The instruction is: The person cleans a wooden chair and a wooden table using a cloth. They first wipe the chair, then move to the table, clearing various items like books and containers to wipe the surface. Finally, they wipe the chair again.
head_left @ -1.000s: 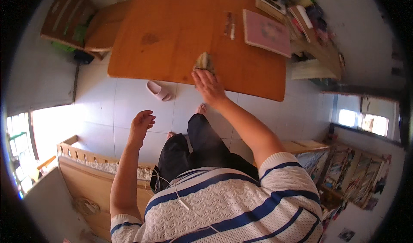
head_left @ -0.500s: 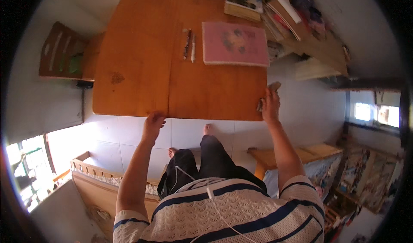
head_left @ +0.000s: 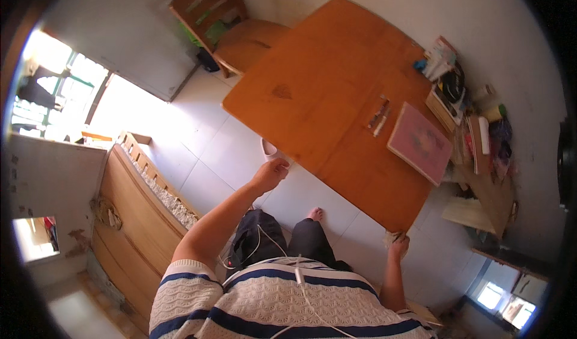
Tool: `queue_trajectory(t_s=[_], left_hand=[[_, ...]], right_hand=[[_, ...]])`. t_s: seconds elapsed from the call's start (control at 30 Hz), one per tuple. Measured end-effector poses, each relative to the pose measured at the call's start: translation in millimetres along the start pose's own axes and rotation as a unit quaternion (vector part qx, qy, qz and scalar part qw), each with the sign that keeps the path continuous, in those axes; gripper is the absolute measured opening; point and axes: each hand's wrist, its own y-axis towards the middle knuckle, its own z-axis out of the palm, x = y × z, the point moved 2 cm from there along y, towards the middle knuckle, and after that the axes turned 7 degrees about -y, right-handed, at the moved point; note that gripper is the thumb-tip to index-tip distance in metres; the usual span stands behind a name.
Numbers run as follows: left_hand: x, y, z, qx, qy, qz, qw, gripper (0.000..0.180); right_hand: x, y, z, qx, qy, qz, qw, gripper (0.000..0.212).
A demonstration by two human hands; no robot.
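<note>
A wooden table (head_left: 324, 105) with an orange-brown top stands in front of me. At its near right corner my right hand (head_left: 398, 247) is closed around a crumpled pale cloth (head_left: 391, 237), which touches the corner. My left hand (head_left: 271, 172) hangs just off the table's front edge, fingers curled in, with no object visible in them. Beyond that hand a pale pink slipper (head_left: 268, 149) shows on the floor. A pink picture-covered book (head_left: 421, 144) lies on the right part of the tabletop, with two pens (head_left: 379, 117) beside it.
Behind the table's left end is a wooden chair (head_left: 240, 36). Books and a black item (head_left: 451, 87) are piled at the table's far right, beside a cluttered shelf (head_left: 481, 177). A wooden bed-like frame (head_left: 150, 183) stands to my left on the tiled floor (head_left: 207, 165).
My view has turned, so the table now sits slantwise and further right. My left hand has come away from the table's edge. The right hand still holds the cloth by the corner.
</note>
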Motion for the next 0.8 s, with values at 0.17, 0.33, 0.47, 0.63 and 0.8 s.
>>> queue_trajectory(t_s=[0.17, 0.33, 0.47, 0.63, 0.8], left_hand=[[9.8, -21.8, -83.8, 0.02, -0.014, -0.013, 1.0, 0.027], [28.4, -48.4, -207.6, 0.001, -0.07, -0.006, 0.998, 0.027], [30.9, -74.8, -298.4, -0.026, -0.129, 0.037, 0.991, 0.025], [27.9, -92.4, -403.3, -0.089, -0.196, 0.03, 0.976, 0.024], [17.2, -62.2, -465.3, -0.081, -0.217, 0.036, 0.972, 0.024]], right_hand=[[50.1, -80.2, 24.4, 0.102, -0.023, -0.128, 0.986, 0.031], [235.0, -202.8, 48.0, 0.371, 0.347, -0.017, 0.862, 0.035], [360.7, -254.1, 87.0, 0.534, 0.49, -0.027, 0.688, 0.042], [512.9, -338.6, 119.9, 0.591, 0.56, 0.029, 0.58, 0.042], [600.4, -357.4, 176.4, 0.628, 0.538, 0.06, 0.559, 0.041]])
